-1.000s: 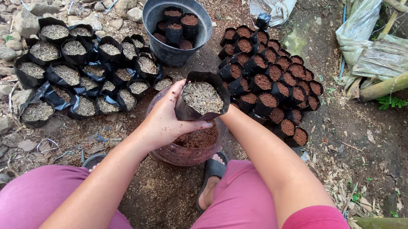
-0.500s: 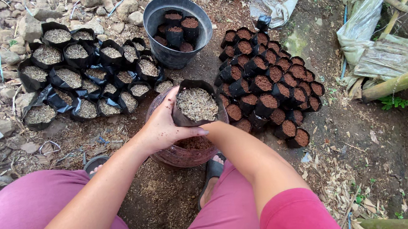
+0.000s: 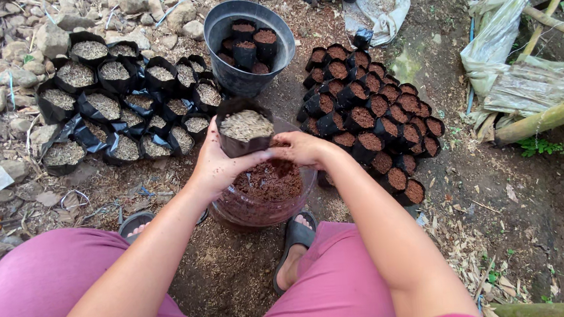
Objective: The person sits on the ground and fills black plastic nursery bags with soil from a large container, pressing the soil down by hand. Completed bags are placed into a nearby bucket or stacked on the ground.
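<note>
Soft, even daylight w/ faint shadows, sharp focus (slight wide-angle bending at edges).

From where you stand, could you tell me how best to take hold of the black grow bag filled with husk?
Probably cup the grow bag around its lower sides, from both sides. Its soft plastic wall would crumple under a rim pinch, and it stands upright, open-topped and full, as the left hand holds it.

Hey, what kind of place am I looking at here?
Most likely an outdoor plant nursery work spot on bare ground. Rows of small black grow bags filled with brown soil sit on the dirt, a clear tub of soil mix lies below the hands, and stones edge the plot.
</note>
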